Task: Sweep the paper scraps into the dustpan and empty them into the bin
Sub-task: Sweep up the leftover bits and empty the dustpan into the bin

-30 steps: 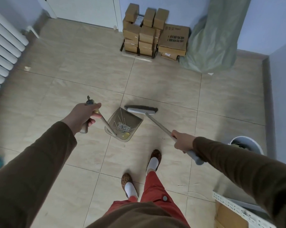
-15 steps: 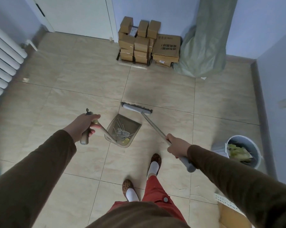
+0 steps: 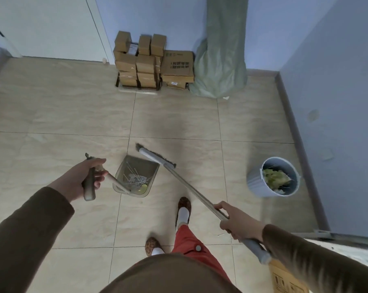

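My left hand [image 3: 81, 180] grips the upright handle of a translucent dustpan [image 3: 150, 167], which hangs just above the tiled floor. Thin pale paper scraps [image 3: 136, 179] and a yellow bit lie in its tray. My right hand [image 3: 239, 224] holds the long metal shaft of a broom [image 3: 156, 157], whose grey head sits at the dustpan's far right edge. A round grey-blue bin [image 3: 255, 183] stands on the floor to the right, near the wall, with yellowish waste inside.
Stacked cardboard boxes [image 3: 153, 63] and a tall green sack [image 3: 220, 62] stand against the far wall. A blue wall with a baseboard [image 3: 301, 144] runs along the right. My slippered feet [image 3: 184, 207] stand below the dustpan. A cardboard box [image 3: 284, 278] sits at bottom right.
The view has swung right, so the bin now shows fully. Both hands keep their grips; the broom head has turned more slantwise beside the dustpan.
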